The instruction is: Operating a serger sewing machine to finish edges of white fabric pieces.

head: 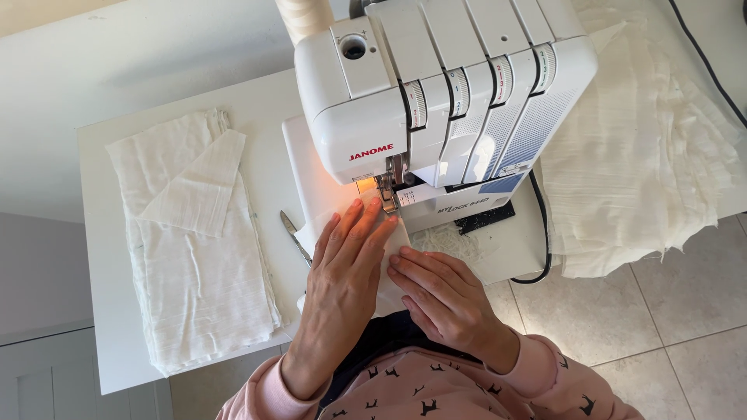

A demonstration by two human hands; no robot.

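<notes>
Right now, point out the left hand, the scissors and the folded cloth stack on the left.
left hand (342, 272): head view, back of hand.
scissors (294, 233): head view, blade.
folded cloth stack (194, 272): head view, top layer.

Hands at a white serger machine (436, 101)

Left hand (346, 264) and right hand (443, 292) press flat a white gauze cloth piece (389, 292) at the presser foot.

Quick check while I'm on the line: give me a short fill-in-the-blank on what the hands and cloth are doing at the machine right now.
1. Both hands press a piece of white cloth flat in front of the white ____ machine.
2. The left hand lies ____ on the cloth, fingertips by the presser foot.
3. The folded cloth pile lies to the ____ of the left hand.

Missing words: sewing; flat; left
</notes>
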